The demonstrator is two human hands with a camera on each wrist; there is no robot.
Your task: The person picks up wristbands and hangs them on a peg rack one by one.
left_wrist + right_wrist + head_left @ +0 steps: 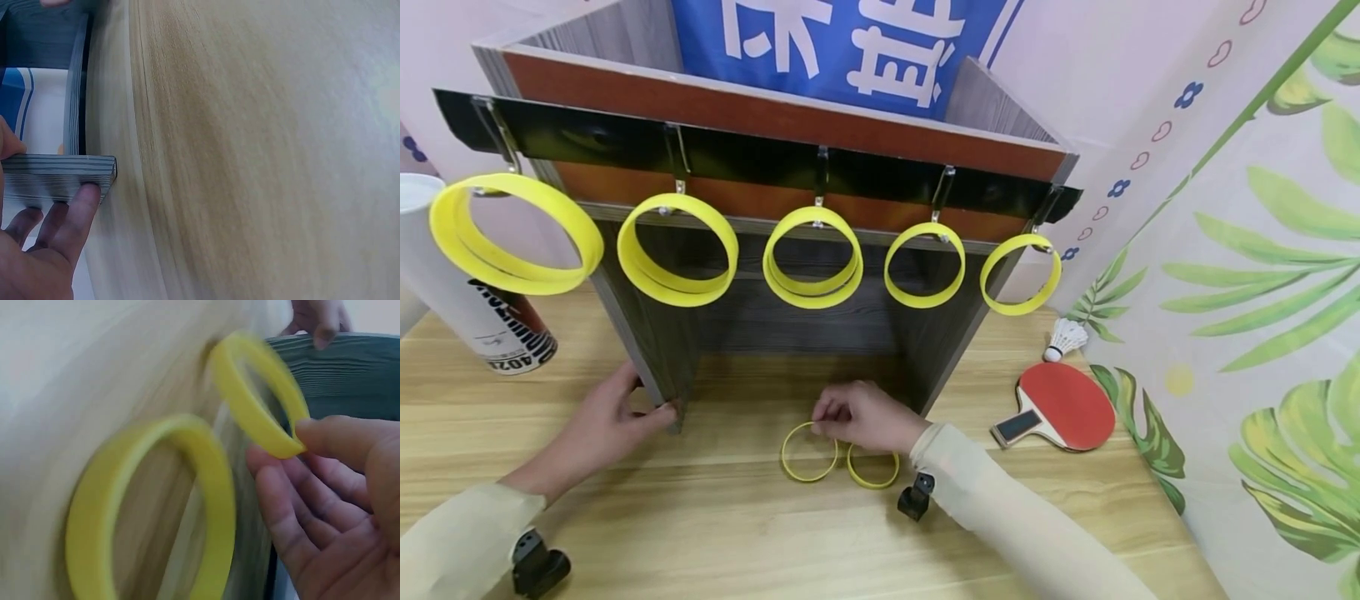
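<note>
My left hand point(613, 417) grips the lower front edge of the grey wooden frame's left side panel point(59, 165), thumb on one face and fingers on the other. Between the side panels, my right hand point(868, 415) pinches the rim of a yellow ring point(244, 400) between thumb and fingers. In the right wrist view that ring is tilted, close over the wooden table. A second yellow ring point(872, 486) is just to the right, partly hidden by the right hand in the head view. Overhead, several yellow rings point(812, 297) hang in a row from metal hooks on a black strip point(745, 162).
A white tube with black lettering point(512, 337) stands at the left of the table point(700, 533). To the right lie a red table tennis paddle point(1067, 406) and a white shuttlecock point(1066, 337). Behind the frame hangs a blue sign point(820, 50); a leaf-patterned wall point(1262, 275) bounds the right.
</note>
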